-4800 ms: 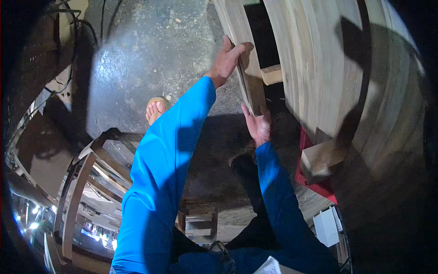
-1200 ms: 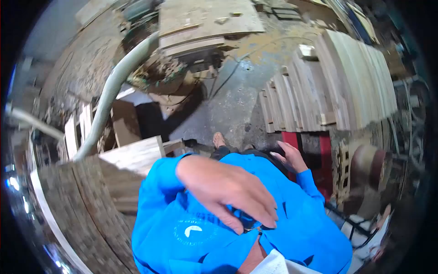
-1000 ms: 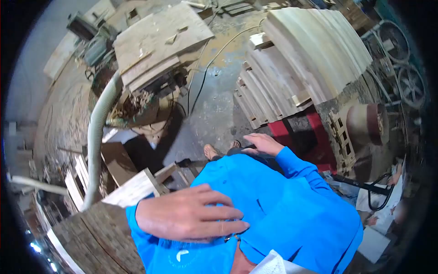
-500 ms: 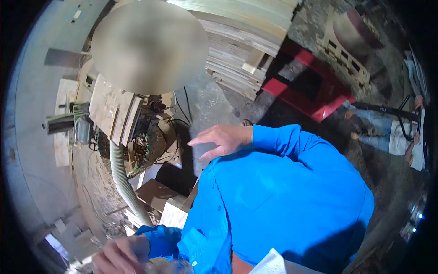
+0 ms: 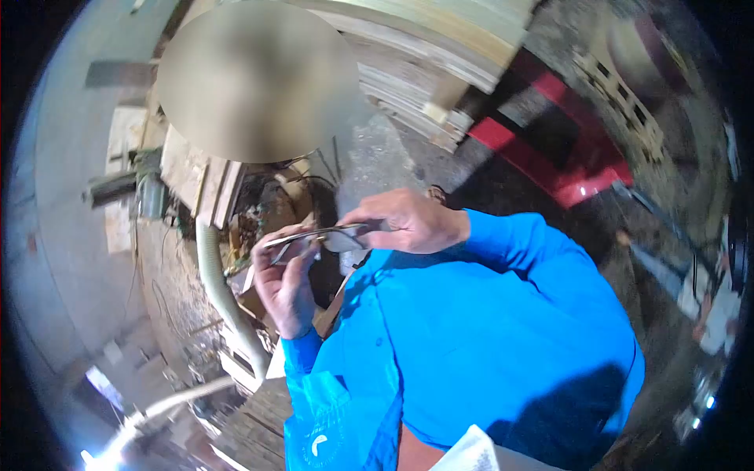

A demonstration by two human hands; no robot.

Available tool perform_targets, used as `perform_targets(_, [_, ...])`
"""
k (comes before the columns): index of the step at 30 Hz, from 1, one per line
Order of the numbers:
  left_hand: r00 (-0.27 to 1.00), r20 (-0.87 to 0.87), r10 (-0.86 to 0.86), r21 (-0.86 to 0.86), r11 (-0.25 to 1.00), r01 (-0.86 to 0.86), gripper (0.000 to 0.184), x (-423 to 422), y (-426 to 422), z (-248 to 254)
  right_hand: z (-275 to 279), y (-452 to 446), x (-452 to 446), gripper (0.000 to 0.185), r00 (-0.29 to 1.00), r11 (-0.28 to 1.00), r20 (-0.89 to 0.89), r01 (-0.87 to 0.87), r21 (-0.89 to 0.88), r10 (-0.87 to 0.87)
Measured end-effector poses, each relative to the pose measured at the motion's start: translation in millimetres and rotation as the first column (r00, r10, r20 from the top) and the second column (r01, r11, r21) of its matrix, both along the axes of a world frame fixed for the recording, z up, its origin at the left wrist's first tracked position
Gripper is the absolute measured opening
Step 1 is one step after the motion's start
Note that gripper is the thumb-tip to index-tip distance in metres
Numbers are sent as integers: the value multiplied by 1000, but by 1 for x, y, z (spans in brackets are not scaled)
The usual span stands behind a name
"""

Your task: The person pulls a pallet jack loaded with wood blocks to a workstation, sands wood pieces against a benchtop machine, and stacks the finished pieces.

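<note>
A pair of eyeglasses (image 5: 341, 240) is held up in front of my chest, between my two hands. My left hand (image 5: 284, 287) pinches one end of the glasses, its thumb and fingers around the near lens. At the other end my right hand (image 5: 412, 221) has its fingers closed on the frame. One clear lens and the bridge show between the hands; the rest is partly covered by fingers. Both arms wear blue sleeves, in front of a blue shirt (image 5: 487, 330).
A ribbed hose (image 5: 218, 286) runs down beside stacked boards (image 5: 225, 188). More lumber (image 5: 440, 47) is piled at the top, near a red metal frame (image 5: 550, 169). Another person (image 5: 695, 290) stands at the right edge. A blurred oval hides the upper left.
My left hand has risen from the lower left to meet my right hand. My right hand, earlier spread with nothing in it, now grips the eyeglasses. The view has shifted slightly.
</note>
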State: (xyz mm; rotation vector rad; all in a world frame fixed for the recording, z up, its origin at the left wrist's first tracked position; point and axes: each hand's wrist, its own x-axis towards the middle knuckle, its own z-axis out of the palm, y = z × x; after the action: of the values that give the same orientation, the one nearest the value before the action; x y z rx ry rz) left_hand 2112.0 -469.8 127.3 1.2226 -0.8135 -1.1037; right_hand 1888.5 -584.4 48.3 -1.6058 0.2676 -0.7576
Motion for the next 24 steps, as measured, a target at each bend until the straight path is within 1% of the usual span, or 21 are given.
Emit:
perform_targets(1, [999,27,-23,16,1000,23,39,3,0,-2,3,-6,1,42,1000,1000,11,-11,-15,11])
perform_targets(2, [992,107,-64,39,997,60,43,8,1,-7,8,-11,-3,42,995,993,-22,-97,68,99])
perform_targets(3, [996,83,-43,57,998,38,40,7,0,-2,19,-16,-7,41,981,973,-62,-172,154,183])
perform_targets(4, [997,68,-37,57,998,33,39,10,1,-4,18,-19,-5,41,976,971,-67,-198,137,208])
perform_targets(6, [999,41,-22,36,999,21,38,16,-1,-8,10,-23,-2,39,993,994,-46,-103,43,105])
perform_targets(7, [996,58,-64,60,996,60,38,18,-4,-8,9,-24,-1,39,992,993,-56,-113,26,115])
perform_targets(8, [991,76,-111,85,991,104,38,21,-8,-7,10,-26,0,36,981,977,-125,-129,168,151])
perform_targets(9, [989,91,-119,106,988,109,38,22,-11,-7,13,-30,0,33,964,946,-193,-120,301,184])
perform_targets(10, [990,75,-119,115,987,110,38,24,-16,-6,22,-35,0,27,945,923,-228,-141,358,233])
perform_targets(11, [990,58,-126,125,985,118,37,27,-20,-7,20,-38,1,22,962,987,-245,-89,136,121])
perform_targets(12, [988,80,-132,94,988,125,37,30,-25,-9,19,-39,5,19,970,1000,-242,-20,-23,14])
perform_targets(13, [986,68,-153,76,986,148,37,35,-29,-11,19,-41,12,16,971,982,-222,51,-179,-91])
perform_targets(14, [980,95,-175,94,982,166,34,43,-35,-12,21,-44,18,16,965,978,-234,76,-197,-122])
perform_targets(15, [972,119,-204,113,975,191,31,53,-40,-13,23,-47,22,14,952,949,-218,148,-280,-213])
perform_targets(16, [943,199,-268,100,962,252,32,63,-48,-10,26,-52,26,13,931,904,-198,219,-368,-306])
perform_targets(17, [963,130,-235,127,968,218,23,67,-56,-3,31,-59,29,13,913,886,-210,249,-392,-349])
perform_targets(19, [937,125,-326,79,945,318,24,95,-72,-6,42,-65,42,14,907,759,-91,286,-585,-412])
perform_targets(20, [909,177,-376,91,926,365,23,111,-79,-7,47,-68,50,15,898,727,-76,298,-618,-433])
perform_targets(21, [876,200,-439,45,897,440,23,127,-88,-4,50,-69,59,15,882,711,-78,320,-627,-466])
perform_targets(23, [879,202,-432,-94,885,456,23,152,-106,-4,57,-72,80,16,880,750,-81,347,-563,-468])
perform_targets(24, [900,106,-422,-164,886,434,23,161,-115,-2,63,-75,92,13,867,762,-96,372,-530,-490])
